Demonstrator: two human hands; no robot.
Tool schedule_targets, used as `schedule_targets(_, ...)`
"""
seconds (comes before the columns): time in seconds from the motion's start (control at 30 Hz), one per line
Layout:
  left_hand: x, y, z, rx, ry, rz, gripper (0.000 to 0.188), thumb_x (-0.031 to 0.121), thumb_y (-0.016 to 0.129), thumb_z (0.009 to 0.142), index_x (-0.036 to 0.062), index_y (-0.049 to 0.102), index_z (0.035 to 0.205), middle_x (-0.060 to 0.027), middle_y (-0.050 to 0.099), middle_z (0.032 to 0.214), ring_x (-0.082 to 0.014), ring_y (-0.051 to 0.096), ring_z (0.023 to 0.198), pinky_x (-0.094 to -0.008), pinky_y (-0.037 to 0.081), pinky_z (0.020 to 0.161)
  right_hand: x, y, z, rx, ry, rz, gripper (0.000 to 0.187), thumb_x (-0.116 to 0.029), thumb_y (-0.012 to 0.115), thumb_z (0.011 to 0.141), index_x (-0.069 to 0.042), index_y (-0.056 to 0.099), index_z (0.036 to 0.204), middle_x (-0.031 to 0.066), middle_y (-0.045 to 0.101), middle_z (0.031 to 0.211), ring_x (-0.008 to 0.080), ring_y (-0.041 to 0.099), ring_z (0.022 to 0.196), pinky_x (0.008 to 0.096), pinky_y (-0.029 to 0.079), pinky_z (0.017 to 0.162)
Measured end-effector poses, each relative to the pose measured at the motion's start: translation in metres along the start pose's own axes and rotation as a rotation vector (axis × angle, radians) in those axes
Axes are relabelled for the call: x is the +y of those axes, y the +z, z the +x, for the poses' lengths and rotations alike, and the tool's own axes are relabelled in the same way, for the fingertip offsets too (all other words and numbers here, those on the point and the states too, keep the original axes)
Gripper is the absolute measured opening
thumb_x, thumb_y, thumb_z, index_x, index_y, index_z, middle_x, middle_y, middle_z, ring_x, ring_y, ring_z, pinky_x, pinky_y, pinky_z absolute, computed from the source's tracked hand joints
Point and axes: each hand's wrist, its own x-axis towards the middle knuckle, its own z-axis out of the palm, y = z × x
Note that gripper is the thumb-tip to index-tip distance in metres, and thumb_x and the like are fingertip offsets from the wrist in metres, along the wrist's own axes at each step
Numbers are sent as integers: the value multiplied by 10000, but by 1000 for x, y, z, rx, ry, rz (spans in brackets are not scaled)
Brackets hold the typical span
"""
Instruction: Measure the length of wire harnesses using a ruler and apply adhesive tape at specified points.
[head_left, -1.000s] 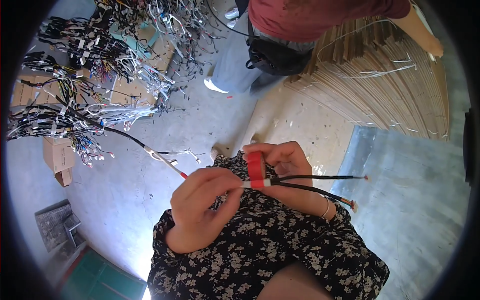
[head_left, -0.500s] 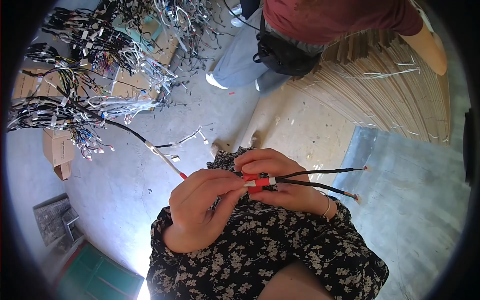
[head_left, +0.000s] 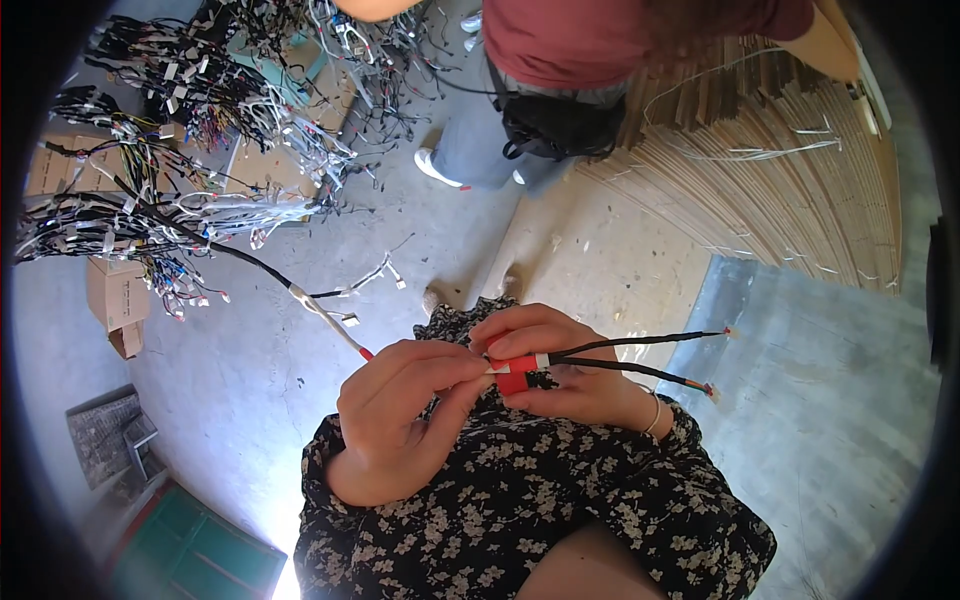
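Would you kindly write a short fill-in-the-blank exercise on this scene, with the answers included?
The tape in the right hand is ____ in colour.
Past that hand, ____ black cable branches stick out.
A thin band circles the camera wearer's ____ wrist.
The bag on the co-worker is ____ in colour.

Missing words: red; two; right; black.

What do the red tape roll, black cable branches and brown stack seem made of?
Tape roll: probably plastic film, smooth, evenly red.
Cable branches: coloured wires showing at one tip, dull black wrap, perhaps cloth or plastic.
Brown stack: likely matte cardboard, from its thin layered edges.
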Motion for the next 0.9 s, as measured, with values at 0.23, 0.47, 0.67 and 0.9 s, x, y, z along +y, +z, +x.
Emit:
schedule_targets(0.23,2,2,2,-17,-5,7,170,-61,758,757,-37,677,905,-148,686,868,-216,679,700,-266,544,579,1,-4,-3,-2,-13,-23,477,-57,787,766,-60,628,1215,131,592,1267,270,576,1165,382,475,980)
schedule_targets(0.47,4,3,3,-23,-43,-28,163,-53,757,766,-25,680,906,-140,689,870,-202,679,701,-263,543,576,0,-6,-5,-14,11,5,512,-53,799,727,-80,628,1209,118,595,1197,269,576,1126,372,474,961)
schedule_targets(0.67,4,5,1,-47,-171,-126,157,-29,746,794,-7,689,939,-113,696,862,-178,674,694,-250,529,586,1,1,-9,-51,81,322,525,-17,750,776,-74,576,1268,112,472,1281,220,487,1209,341,411,1014)
schedule_targets(0.9,1,7,3,-124,-84,88,193,-1,693,830,4,679,1022,-143,650,840,-283,633,689,-338,491,581,-6,6,-9,-14,193,438,537,52,682,829,-40,504,1328,88,406,1336,164,475,1186,285,417,973)
